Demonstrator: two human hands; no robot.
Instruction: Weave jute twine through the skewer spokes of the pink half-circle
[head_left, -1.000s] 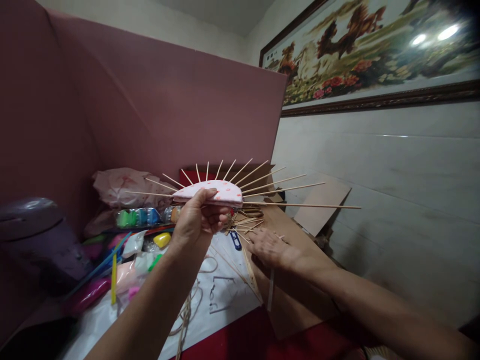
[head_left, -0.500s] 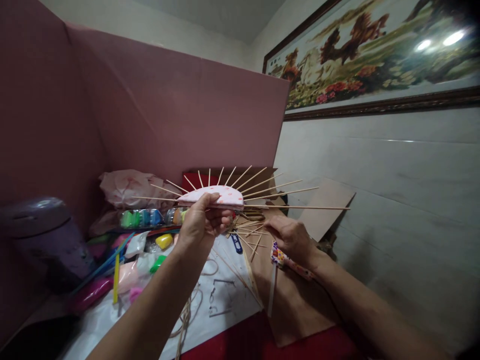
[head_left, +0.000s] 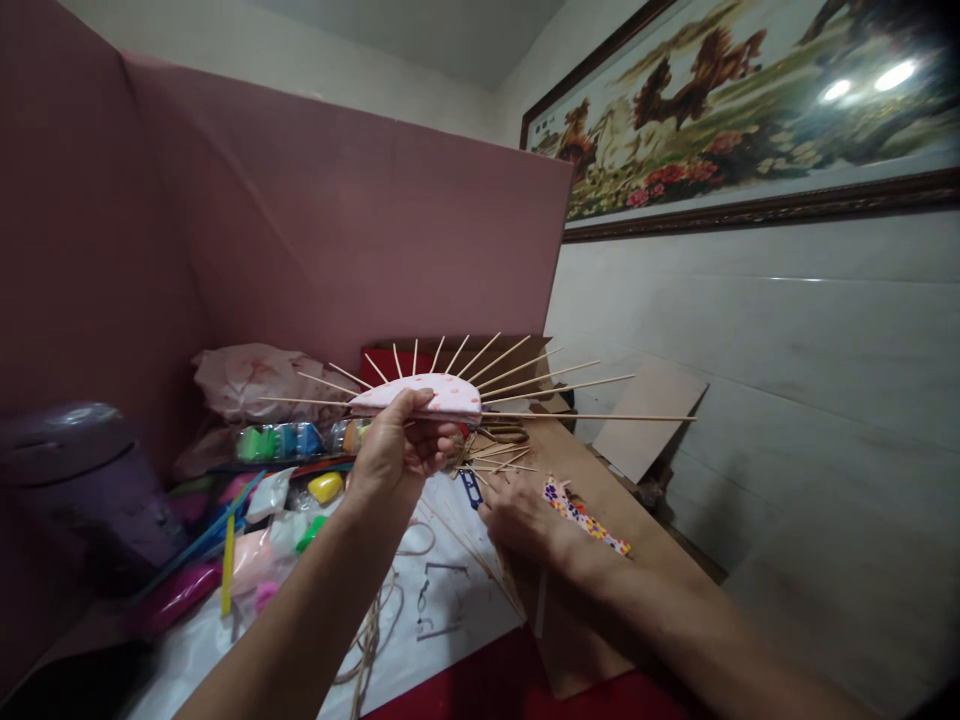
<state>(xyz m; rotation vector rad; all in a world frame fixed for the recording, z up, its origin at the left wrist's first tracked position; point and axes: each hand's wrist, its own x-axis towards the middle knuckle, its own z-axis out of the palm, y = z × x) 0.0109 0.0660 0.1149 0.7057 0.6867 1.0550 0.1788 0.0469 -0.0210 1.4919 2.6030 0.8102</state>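
Can read nothing for certain: see dark handwritten marks on the white paper, too unclear; above and right of that paper, tiny characters in the framed picture, too small.

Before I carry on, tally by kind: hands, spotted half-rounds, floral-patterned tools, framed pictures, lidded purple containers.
Left hand, right hand: 2
Spotted half-round: 1
Floral-patterned tool: 1
Framed horse picture: 1
Lidded purple container: 1
Total: 6
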